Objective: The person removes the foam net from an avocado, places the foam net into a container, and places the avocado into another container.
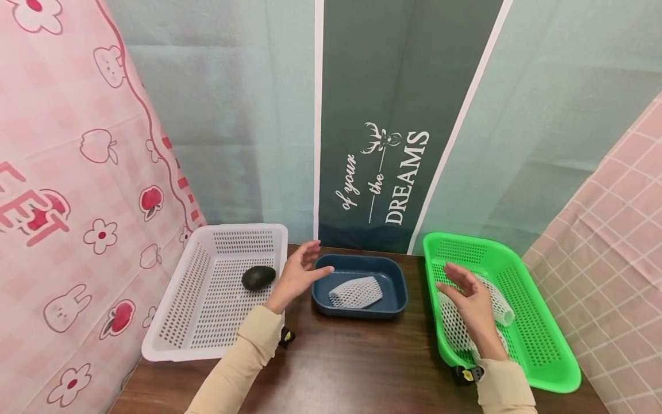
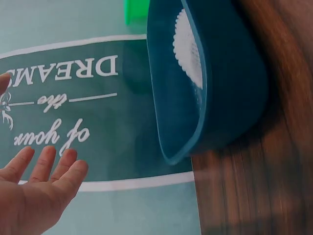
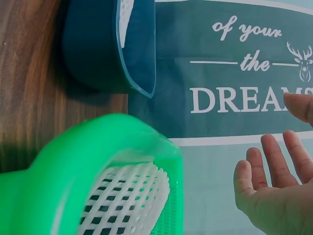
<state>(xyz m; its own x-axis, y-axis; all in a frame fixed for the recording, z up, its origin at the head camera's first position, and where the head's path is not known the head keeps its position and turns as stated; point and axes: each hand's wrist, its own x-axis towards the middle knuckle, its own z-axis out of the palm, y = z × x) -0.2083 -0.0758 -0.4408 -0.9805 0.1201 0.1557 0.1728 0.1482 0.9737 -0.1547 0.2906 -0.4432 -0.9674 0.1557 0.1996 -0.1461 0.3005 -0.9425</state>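
My left hand [image 1: 299, 278] hovers between the white basket and the blue tray, fingers relaxed and holding nothing. Above the left part of the green basket [image 1: 555, 359] is my right hand [image 1: 472, 302], its fingers spread loosely with nothing in them. Inside the blue tray [image 1: 359, 313] lies a white foam net sleeve [image 1: 357, 292]. Several more foam net sleeves [image 1: 499, 305] are in the green basket, partly hidden by the right hand. A dark green avocado [image 1: 258, 278] rests in the white basket [image 1: 176, 276], near its right wall.
All three containers stand on a brown wooden table [image 1: 351, 368]. Behind them hangs a green printed cloth [image 1: 383, 69]. A pink patterned cloth [image 1: 67, 172] borders the left side, and a pink checked cloth [image 1: 615, 241] the right.
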